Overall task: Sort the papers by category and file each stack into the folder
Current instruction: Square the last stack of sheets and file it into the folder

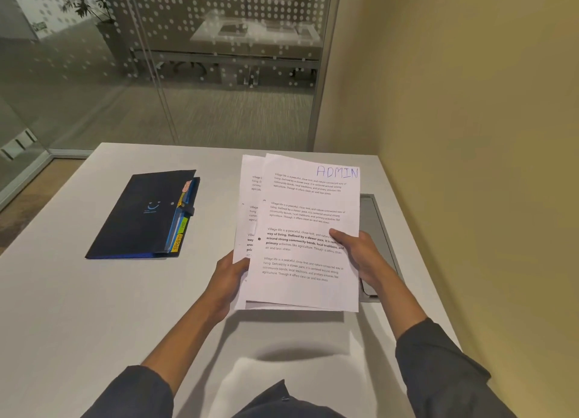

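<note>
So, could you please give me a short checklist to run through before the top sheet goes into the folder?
1. Top sheet category readable: ok, it says ADMIN.
2. Stack held securely: ok, left hand and right hand grip opposite edges.
3. Folder open: not ok, its strap looks fastened.
4. Matching ADMIN tab: cannot tell, only a SPORTS tab reads clearly.
5. Categories of sheets underneath: cannot tell, their headings are covered.

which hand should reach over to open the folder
Left, likely. The folder lies closed on the left; the left hand is nearer, while the right hand can hold the papers.
</note>
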The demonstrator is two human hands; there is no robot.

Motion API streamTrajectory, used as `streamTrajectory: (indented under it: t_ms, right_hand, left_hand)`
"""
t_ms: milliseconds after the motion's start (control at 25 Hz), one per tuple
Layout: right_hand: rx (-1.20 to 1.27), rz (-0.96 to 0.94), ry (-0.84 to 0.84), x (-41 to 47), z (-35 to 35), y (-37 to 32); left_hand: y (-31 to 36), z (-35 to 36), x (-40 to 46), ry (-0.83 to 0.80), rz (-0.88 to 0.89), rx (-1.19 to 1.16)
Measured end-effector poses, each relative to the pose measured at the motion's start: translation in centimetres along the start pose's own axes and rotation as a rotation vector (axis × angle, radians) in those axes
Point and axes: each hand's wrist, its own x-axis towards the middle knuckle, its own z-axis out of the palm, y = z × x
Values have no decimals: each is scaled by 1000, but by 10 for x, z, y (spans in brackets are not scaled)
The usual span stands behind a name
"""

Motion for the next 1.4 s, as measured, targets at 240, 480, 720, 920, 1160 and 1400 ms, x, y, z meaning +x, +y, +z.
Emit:
streamTrajectory:
  t_ms: [240, 480, 720, 920, 1160, 1400]
  right_hand:
    - [12, -69, 58, -1, 11, 0]
    - [15, -92, -28, -3, 18, -3]
    - [-83, -135, -1, -3, 20, -1]
    - [-144, -198, 66, -14, 40, 20]
    - [-176, -262, 95, -17, 51, 30]
    - [-150, -252, 147, -17, 49, 21]
  left_hand:
    - [3, -2, 1, -13, -52, -30]
    - [4, -4, 8, -5, 31, 92]
    - [6, -2, 17, -1, 23, 197]
    - [25, 0, 38, 123, 82, 130]
    - [16, 3, 48, 195, 92, 93]
    - [14, 3, 49, 141, 86, 177]
